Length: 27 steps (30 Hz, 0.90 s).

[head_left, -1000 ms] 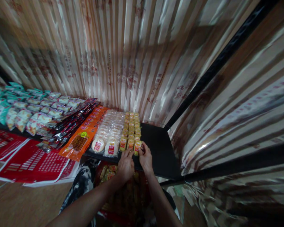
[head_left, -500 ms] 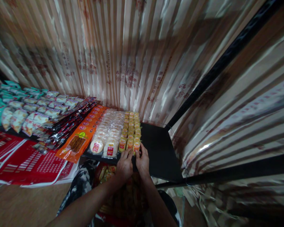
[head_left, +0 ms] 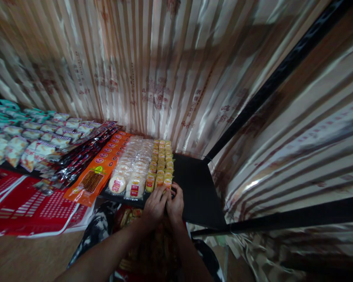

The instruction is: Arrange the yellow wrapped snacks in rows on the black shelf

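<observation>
A black shelf (head_left: 194,188) runs across the middle of the view, and both hands meet at its front edge. The left hand (head_left: 155,205) and the right hand (head_left: 175,203) are pressed side by side, knuckles up, with the fingers bent and drawn close together. Their tips lie at the nearest yellow packet (head_left: 167,182), which sits at the shelf's front edge, at the head of the right-hand row. The light is dim and the fingers overlap, so I cannot tell whether either hand actually grips that packet or only rests against it. The yellow packets (head_left: 161,162) lie in three tight rows running from the front of the shelf to its back, with bare shelf to their right. Just left of them on the shelf are two rows of white round cakes (head_left: 133,166) in clear wrappers, then a row of orange packets (head_left: 101,166) whose front one hangs over the shelf's edge. Further left lie dark red packets (head_left: 79,156), and beyond those teal and white bags (head_left: 32,133). Below the shelf's left part a red printed sheet (head_left: 32,203) is spread out. Under the front edge, between the forearms, a bag (head_left: 129,217) of more packets shows dimly. Striped shiny sheeting (head_left: 153,70) rises behind and to the right of the shelf.
</observation>
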{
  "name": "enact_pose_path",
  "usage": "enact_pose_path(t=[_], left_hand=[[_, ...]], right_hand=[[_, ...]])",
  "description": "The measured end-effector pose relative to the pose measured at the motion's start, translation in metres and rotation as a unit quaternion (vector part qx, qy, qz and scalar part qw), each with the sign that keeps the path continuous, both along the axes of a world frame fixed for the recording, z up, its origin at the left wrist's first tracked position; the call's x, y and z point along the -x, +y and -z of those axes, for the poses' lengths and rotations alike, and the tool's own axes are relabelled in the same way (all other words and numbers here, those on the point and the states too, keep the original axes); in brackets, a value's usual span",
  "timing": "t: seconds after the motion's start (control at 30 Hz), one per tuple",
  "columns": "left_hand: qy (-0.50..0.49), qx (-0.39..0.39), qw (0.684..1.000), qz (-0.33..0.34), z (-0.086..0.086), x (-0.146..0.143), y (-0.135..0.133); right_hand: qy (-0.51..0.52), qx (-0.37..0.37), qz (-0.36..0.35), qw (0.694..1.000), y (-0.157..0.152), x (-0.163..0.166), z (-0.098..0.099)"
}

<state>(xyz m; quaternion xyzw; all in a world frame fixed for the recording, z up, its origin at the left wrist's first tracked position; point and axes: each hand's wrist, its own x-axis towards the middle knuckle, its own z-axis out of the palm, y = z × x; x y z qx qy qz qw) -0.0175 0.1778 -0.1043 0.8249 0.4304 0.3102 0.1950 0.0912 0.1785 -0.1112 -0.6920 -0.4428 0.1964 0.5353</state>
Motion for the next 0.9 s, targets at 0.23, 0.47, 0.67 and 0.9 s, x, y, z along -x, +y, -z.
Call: enact_pose_path(t=[0.23,0.47,0.67,0.9], left_hand=[[0.014,-0.013,0.998,0.053,-0.006,0.001,0.013],[0.036,-0.083,0.995,0.052,0.005,0.002,0.018],[0.103,-0.203,0.973,0.026,0.012,0.001,0.018],[0.093,-0.211,0.973,0.012,0.009,0.0,0.017]], right_hand=[[0.018,-0.024,-0.002,1.0,0.0,0.0,-0.002],[0.033,-0.035,-0.008,0.999,-0.002,-0.007,-0.001],[0.159,0.035,0.012,0.987,0.014,-0.02,-0.014],[0.118,0.029,-0.089,0.989,0.044,-0.009,-0.015]])
